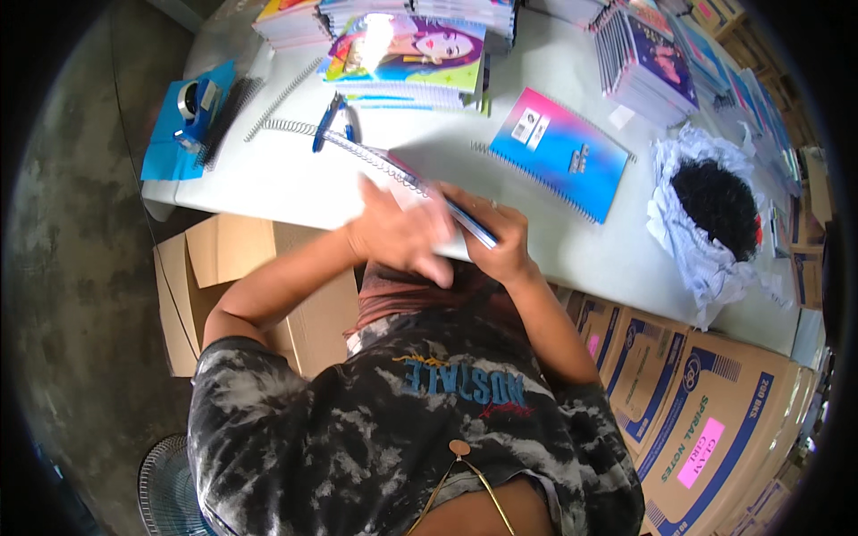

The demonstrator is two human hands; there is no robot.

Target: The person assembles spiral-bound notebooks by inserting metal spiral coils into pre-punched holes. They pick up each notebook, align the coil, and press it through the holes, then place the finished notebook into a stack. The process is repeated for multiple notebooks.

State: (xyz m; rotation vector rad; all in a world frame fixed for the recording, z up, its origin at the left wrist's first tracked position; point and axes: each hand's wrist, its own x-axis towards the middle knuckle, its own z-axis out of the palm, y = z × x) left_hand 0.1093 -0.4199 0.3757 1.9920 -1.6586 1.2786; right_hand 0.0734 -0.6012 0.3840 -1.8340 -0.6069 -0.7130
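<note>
My right hand (500, 239) grips a thin spiral notebook (474, 225), seen nearly edge-on at the table's front edge. A long wire coil (380, 163) runs along its far edge and stretches past it to the left. My left hand (407, 234), smeared by motion, is beside the notebook and coil with its thumb apart; it appears to hold nothing. Whether its fingers touch the coil cannot be made out. Beyond the coil lies a blue-handled tool (331, 123), perhaps pliers. A blue and pink spiral notebook (561, 154) lies to the right, wire ends sticking out past its corners.
Notebook stacks (402, 58) stand at the back, more (645, 67) at the right. Left are loose coils (284, 96) and a tape dispenser (192, 107) on a blue sheet (161, 143). A black tangled heap (715, 205) sits in crumpled wrapping (666, 219). Cartons (715, 447) flank me below.
</note>
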